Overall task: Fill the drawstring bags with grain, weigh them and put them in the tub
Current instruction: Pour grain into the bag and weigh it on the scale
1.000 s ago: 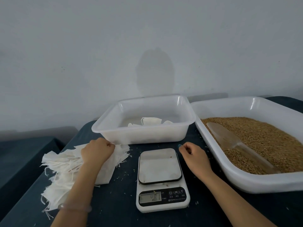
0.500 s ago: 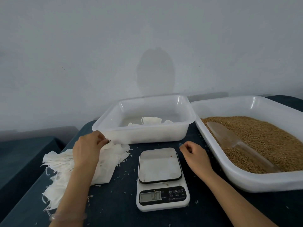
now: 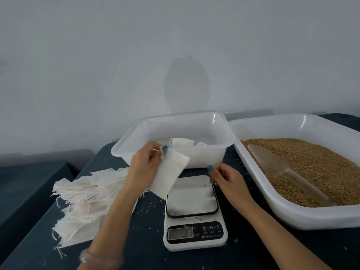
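Right of the scale [image 3: 194, 211], the grain tray [image 3: 292, 121] sits heaped, scoop [image 3: 282, 172] lying in it. Behind the scale, the tub [image 3: 204, 158] holds just a couple of bags [image 3: 181, 143]. Left of the scale, a thick pile of empty bags [image 3: 87, 201]: early days, I'd say. Over the scale's far-left corner the left hand [image 3: 144, 168] pinches a flat, unfilled drawstring bag [image 3: 169, 172]. The right hand [image 3: 228, 180] hovers at the far-right corner, loosely curled, empty.

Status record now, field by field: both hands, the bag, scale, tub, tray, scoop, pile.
left hand: pinches bag by its top, above the table
right hand: fingers loosely curled, nothing seen in it, above scale's far edge
bag: flat, looks empty
scale: platform bare but for stray grains; display unreadable
tub: behind scale, a few white bags inside
tray: right of scale, holds grain
scoop: lying on the grain
pile: left of scale
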The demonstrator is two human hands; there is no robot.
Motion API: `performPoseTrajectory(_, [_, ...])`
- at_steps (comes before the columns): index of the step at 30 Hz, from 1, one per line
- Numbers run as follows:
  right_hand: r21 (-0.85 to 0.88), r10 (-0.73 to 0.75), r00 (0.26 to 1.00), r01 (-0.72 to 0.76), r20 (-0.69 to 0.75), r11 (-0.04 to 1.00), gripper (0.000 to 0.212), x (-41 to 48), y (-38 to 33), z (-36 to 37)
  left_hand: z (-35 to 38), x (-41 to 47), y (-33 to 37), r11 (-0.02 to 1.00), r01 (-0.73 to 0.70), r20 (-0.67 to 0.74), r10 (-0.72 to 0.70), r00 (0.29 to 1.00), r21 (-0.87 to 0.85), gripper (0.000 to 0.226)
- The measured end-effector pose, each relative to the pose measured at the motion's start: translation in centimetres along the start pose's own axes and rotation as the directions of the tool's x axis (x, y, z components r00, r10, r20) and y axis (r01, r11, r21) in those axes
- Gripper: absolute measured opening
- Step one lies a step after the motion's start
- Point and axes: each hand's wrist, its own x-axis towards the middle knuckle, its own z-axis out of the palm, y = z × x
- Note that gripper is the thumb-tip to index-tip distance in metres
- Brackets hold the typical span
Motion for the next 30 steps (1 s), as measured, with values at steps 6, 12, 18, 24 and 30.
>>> performPoseTrajectory(6, [0.324, -0.064, 0.984, 0.007, 0.165, 0.946, 0.031, -0.6, -1.3, 0.1, 4.7, -1.9, 1.3, 0.990, -0.136, 0.177, 0.129, 0.976, 0.027, 0.021])
performPoseTrajectory(12, [0.177, -0.090, 0.984, 0.062, 0.155, 0.982, 0.030, -0.4, -0.9, 0.2, 5.1, -2.7, 0.8, 0.992, -0.077, 0.088, 0.086, 0.992, -0.102, 0.012])
performPoseTrajectory(18, [0.143, -0.078, 0.996, 0.085, -0.051, 0.986, 0.033, 0.0, -0.4, -0.3, 4.2, -3.4, -0.4, 0.973, 0.070, 0.267, -0.009, 0.964, -0.220, 0.034])
performPoseTrajectory(24, [0.062, -0.211, 0.974, 0.216, -0.078, 0.974, 0.036, -0.4, -0.6, 0.1, 4.4, -3.3, -0.9, 0.966, 0.092, 0.227, -0.036, 0.973, -0.241, 0.028])
performPoseTrajectory(30, [-0.023, -0.327, 0.944, 0.327, -0.042, 0.945, 0.017, -0.7, -0.7, 0.2, 4.4, -3.3, -0.9, 0.975, 0.069, 0.228, -0.020, 0.973, -0.212, 0.020])
